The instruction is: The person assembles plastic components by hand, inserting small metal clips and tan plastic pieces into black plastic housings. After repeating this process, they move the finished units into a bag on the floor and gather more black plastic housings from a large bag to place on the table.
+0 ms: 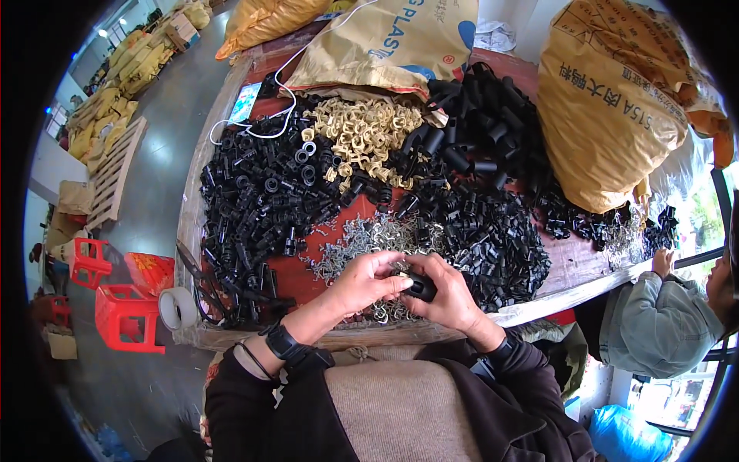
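Observation:
In front of me, over the near edge of the table, both hands meet around a short black cylindrical plastic part (421, 288). My right hand (453, 299) is closed around its body. The thumb and fingers of my left hand (365, 283) pinch at its left end, where a small tan piece (403, 272) shows between the fingertips, partly hidden. Just beyond the hands lies a heap of small silvery metal clips (358, 240). To the right is a pile of small black plastic pieces (504, 258); to the left, a pile of black ring-ended fittings (250, 196).
Tan plastic clips (366, 131) spill from a yellow woven sack (385, 46) at the back, beside black tubes (493, 108). Another sack (608, 108) stands at right. A tape roll (178, 308) and red stools (127, 316) are left. At far right, a person (658, 323) works.

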The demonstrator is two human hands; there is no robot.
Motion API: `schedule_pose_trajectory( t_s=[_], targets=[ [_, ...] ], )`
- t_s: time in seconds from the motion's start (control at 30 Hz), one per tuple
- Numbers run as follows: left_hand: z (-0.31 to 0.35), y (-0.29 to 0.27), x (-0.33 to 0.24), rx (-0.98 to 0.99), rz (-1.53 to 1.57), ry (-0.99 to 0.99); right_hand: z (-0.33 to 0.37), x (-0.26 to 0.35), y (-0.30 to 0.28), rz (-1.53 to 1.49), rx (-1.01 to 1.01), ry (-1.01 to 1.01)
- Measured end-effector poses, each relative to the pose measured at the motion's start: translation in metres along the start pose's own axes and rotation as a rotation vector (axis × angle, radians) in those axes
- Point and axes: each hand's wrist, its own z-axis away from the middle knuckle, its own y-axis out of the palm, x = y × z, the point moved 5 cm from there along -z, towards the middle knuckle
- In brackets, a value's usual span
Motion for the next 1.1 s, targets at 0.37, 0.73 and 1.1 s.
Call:
schedule_pose_trajectory(
  t_s=[0.37,0.73,1.1],
  targets=[
    [0.012,0.019,0.016,0.016,0.200,0.042,0.024,0.009,0.007,-0.406,0.283,-0.417],
    [0.014,0.026,0.013,0.053,0.345,0.047,0.023,-0.008,0.013,-0.748,0.114,-0.197],
    [-0.004,0.014,0.016,-0.001,0.398,0.029,0.005,-0.025,0.026,-1.074,-0.012,-0.031]
  ],
)
